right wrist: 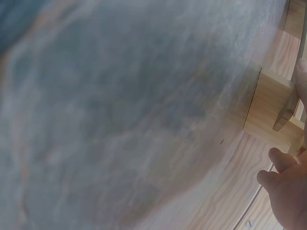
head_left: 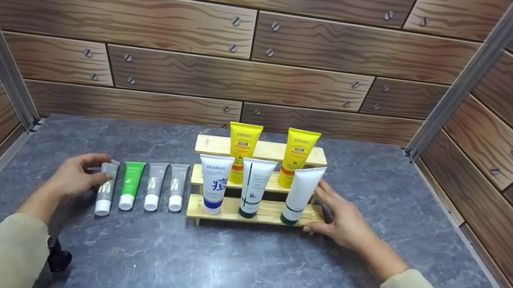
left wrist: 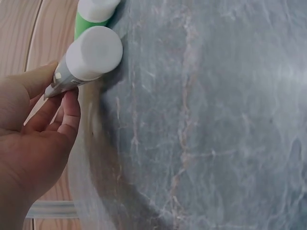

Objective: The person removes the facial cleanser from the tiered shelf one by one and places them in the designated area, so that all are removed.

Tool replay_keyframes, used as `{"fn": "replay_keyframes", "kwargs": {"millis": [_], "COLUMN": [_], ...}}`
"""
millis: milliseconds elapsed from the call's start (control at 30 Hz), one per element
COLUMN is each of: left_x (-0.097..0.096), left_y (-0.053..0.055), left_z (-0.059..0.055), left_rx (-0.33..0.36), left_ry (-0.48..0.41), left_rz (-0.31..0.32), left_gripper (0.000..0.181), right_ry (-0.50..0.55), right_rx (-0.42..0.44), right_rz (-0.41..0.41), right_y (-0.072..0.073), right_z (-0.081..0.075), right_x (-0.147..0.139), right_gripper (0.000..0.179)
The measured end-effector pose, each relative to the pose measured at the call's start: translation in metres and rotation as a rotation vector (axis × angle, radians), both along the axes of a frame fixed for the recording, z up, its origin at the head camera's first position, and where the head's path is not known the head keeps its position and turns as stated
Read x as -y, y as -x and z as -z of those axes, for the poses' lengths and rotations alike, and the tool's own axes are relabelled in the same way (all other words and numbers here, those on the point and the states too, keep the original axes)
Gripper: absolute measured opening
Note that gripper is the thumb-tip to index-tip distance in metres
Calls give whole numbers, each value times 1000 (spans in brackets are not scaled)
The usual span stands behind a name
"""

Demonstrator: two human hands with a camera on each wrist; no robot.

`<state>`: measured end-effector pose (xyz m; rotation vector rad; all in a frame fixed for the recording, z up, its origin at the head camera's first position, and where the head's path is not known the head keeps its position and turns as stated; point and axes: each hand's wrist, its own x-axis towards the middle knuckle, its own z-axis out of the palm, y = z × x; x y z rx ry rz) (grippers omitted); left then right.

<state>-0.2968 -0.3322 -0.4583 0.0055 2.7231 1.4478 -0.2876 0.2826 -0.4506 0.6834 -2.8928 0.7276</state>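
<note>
At the left, my left hand (head_left: pixel 76 177) pinches the upper end of a grey tube (head_left: pixel 104 193) between thumb and fingers. Its white cap points toward me; the left wrist view shows the cap (left wrist: pixel 98 50) close up. Beside it lie a green tube (head_left: pixel 131 184) and two more grey tubes (head_left: pixel 155 185). My right hand (head_left: pixel 345 221) grips the right end of a stepped wooden rack (head_left: pixel 265 151), its thumb at the front of the lowest step. On that step stand three white tubes (head_left: pixel 257 188), the right one leaning. Two yellow tubes (head_left: pixel 298 157) stand on the middle step.
A grey marbled table (head_left: pixel 220 268) carries everything. Wood-patterned panels (head_left: pixel 178 24) close off the back and both sides, with metal corner posts (head_left: pixel 468 77) between them.
</note>
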Motion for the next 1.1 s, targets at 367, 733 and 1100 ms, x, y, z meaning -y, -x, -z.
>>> {"fn": "replay_keyframes", "kwargs": {"millis": [367, 733, 1100], "left_x": [-1, 2, -1], "left_y": [-1, -1, -1], "left_z": [4, 7, 9], "left_rx": [20, 36, 10], "left_ry": [4, 23, 19], "left_rz": [-8, -46, -48], "left_gripper": [59, 53, 53], "right_ry": [10, 5, 4], "right_rx": [-21, -5, -3], "right_rz": [-12, -14, -9], "right_y": [0, 0, 1], "right_z": [1, 1, 1], "right_x": [-1, 0, -1], "right_gripper": [102, 104, 103]}}
